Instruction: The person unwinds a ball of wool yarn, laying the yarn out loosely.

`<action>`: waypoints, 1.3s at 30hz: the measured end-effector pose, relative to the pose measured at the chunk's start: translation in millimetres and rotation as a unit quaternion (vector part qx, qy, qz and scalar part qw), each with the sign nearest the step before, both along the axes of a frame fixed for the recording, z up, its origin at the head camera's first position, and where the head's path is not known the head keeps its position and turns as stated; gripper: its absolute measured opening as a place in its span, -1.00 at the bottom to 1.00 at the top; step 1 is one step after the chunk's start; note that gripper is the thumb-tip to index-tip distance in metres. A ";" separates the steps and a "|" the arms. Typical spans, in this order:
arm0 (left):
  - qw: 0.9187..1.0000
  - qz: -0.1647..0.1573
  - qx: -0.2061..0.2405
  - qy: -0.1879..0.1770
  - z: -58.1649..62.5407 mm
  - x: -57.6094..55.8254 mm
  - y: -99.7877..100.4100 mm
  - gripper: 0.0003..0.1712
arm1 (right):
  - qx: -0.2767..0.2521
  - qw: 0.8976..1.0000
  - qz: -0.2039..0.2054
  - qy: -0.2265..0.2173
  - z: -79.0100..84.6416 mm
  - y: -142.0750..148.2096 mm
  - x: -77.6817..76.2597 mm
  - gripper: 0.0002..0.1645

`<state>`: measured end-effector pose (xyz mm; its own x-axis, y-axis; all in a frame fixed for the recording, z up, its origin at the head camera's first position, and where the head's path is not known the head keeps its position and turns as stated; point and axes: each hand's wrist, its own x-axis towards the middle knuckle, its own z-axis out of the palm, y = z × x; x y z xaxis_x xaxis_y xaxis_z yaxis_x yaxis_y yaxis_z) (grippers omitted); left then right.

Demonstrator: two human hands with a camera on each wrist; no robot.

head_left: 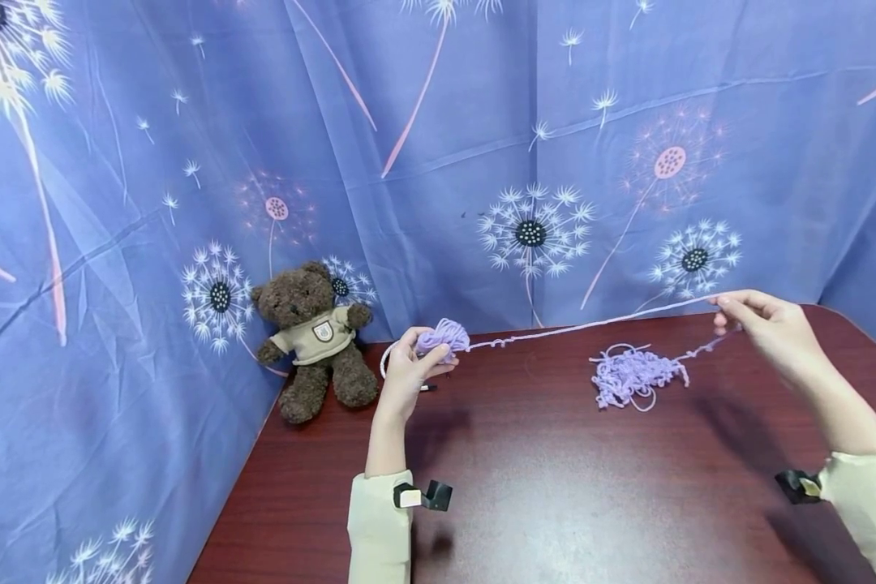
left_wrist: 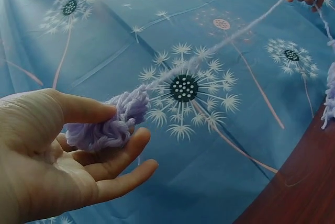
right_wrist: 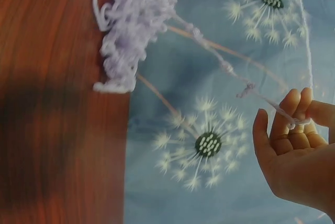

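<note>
— Pale cream sleeves come first, at the near edge of the worktop, a dark red-brown wooden table. What does the left hand hold?

— Small looped bundle of soft lilac yarn, pinched between thumb and fingers. Position: raised, by the far edge, toward the far left corner.

— And the right hand?

— Raised near the far right corner. Thumb and fingers pressed together, pinching a thin lilac strand. Strand runs straight from bundle to right hand, slanting upward (small knots visible close to the bundle).

— Where does the yarn go after that?

— Knotted length slopes down from the right hand to a tangled lilac yarn pile. Pile rests on the worktop, right of centre, close to the far edge.

— Surroundings?

— Brown plush teddy bear in a beige shirt, seated at the far left corner, well apart from the pile. Blue cloth printed with white and pink dandelions hangs behind the far edge. Black band at the left sleeve's cuff; another at the right.
</note>
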<state>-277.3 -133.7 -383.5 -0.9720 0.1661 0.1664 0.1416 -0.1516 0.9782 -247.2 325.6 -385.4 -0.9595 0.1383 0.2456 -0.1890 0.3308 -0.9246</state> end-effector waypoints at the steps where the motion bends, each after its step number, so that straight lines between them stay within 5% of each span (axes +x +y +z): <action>1: 1.000 0.003 0.002 0.000 0.4 0.5 -1.1 -0.75 | -0.001 1.000 -0.006 -0.003 -1.4 2.7 0.1 -0.79; 16: 0.999 0.027 0.036 0.008 5.1 1.3 -10.6 -0.78 | -0.160 0.987 0.015 0.006 -25.4 40.1 1.2 -0.63; 22: 0.998 0.045 0.045 0.007 5.3 2.9 -6.7 -0.79 | -0.170 0.985 0.034 -0.016 -37.1 46.7 -1.3 -0.62; 29: 0.999 -0.005 0.033 0.000 3.4 5.2 11.9 -0.77 | -0.079 0.993 0.069 -0.049 -48.0 23.6 -9.8 -0.62; 39: 0.999 -0.032 0.036 0.010 4.5 11.5 25.5 -0.77 | 0.025 0.996 0.076 -0.041 -49.6 -34.4 -10.9 -0.78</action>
